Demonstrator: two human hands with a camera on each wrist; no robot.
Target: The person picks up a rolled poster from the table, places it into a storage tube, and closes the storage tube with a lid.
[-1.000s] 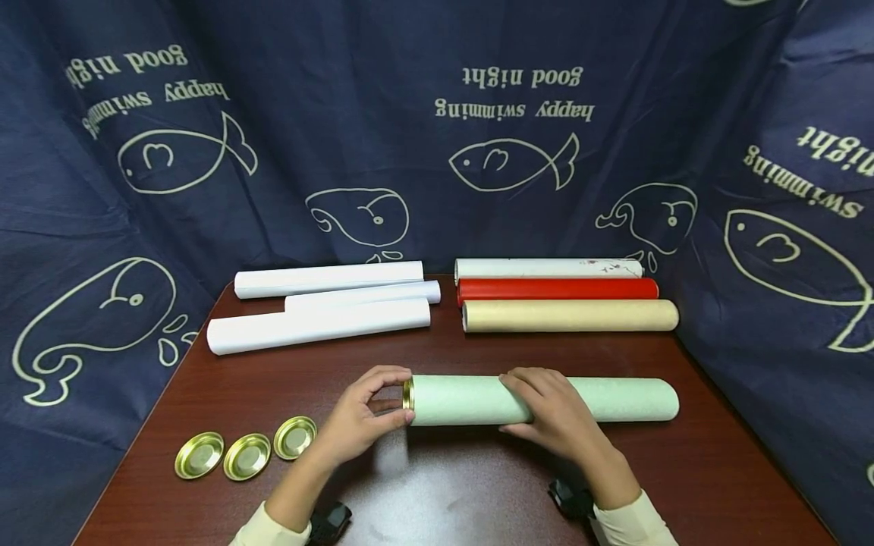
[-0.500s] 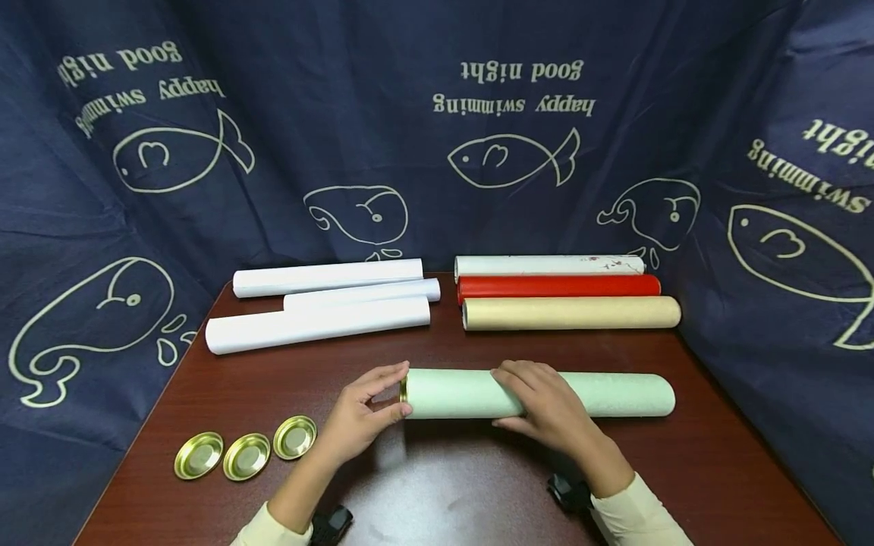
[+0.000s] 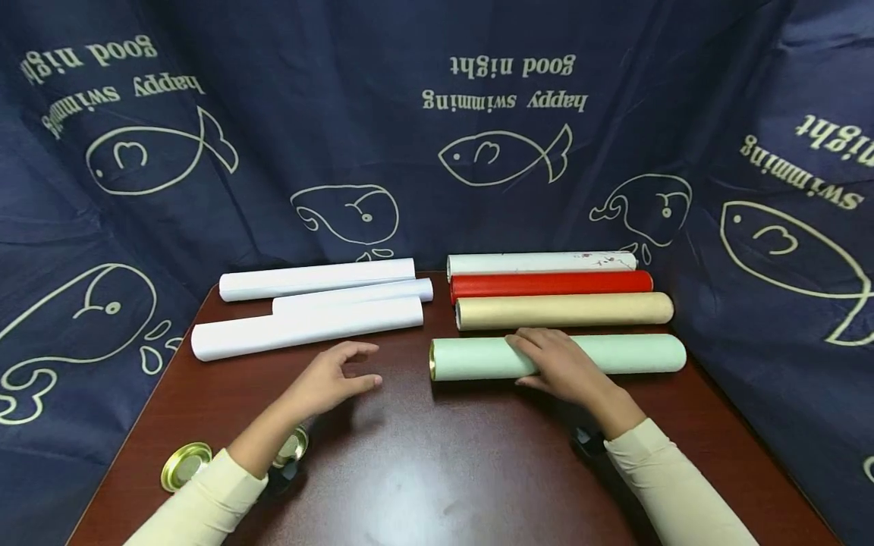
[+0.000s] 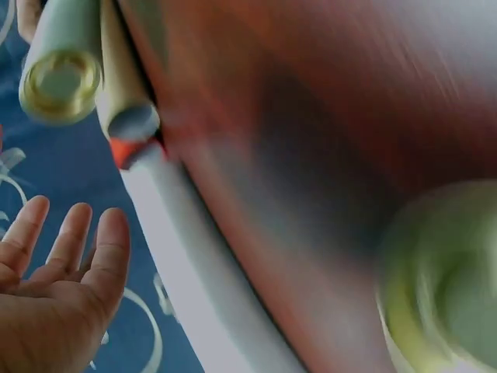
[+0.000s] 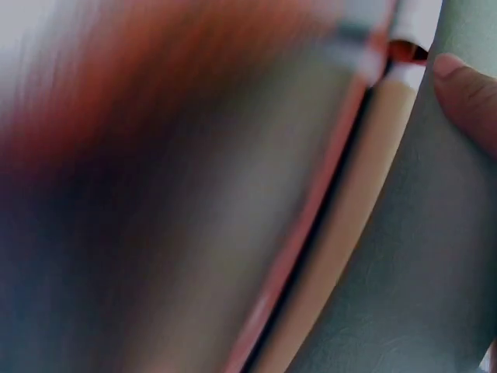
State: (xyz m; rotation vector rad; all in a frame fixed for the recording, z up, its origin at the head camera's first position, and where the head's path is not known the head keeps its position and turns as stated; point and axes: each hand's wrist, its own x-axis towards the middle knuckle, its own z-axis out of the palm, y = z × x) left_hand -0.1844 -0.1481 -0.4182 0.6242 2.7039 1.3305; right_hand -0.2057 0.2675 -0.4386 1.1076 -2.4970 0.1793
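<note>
My right hand (image 3: 560,364) grips a pale green cardboard tube (image 3: 631,353) around its middle, holding it just in front of the tan tube (image 3: 567,311). A gold metal lid (image 4: 64,84) closes the green tube's left end. To the left, my left hand (image 3: 331,381) is apart from it, fingers loosely bent and holding nothing. Beneath the left forearm, one gold lid (image 3: 292,446) is partly covered, and another gold lid (image 3: 186,465) lies farther left. In the right wrist view, a fingertip (image 5: 470,97) presses on the green tube (image 5: 411,233).
Behind the tan tube lie a red tube (image 3: 553,284) and a white tube with a floral print (image 3: 519,263). At the back left are several rolls of white paper (image 3: 307,327). A dark blue curtain (image 3: 382,114) encloses the brown table (image 3: 423,470).
My right hand has carried the green tube away from me and slightly right, towards the tan tube. My left hand has let go of its lidded end and moved left.
</note>
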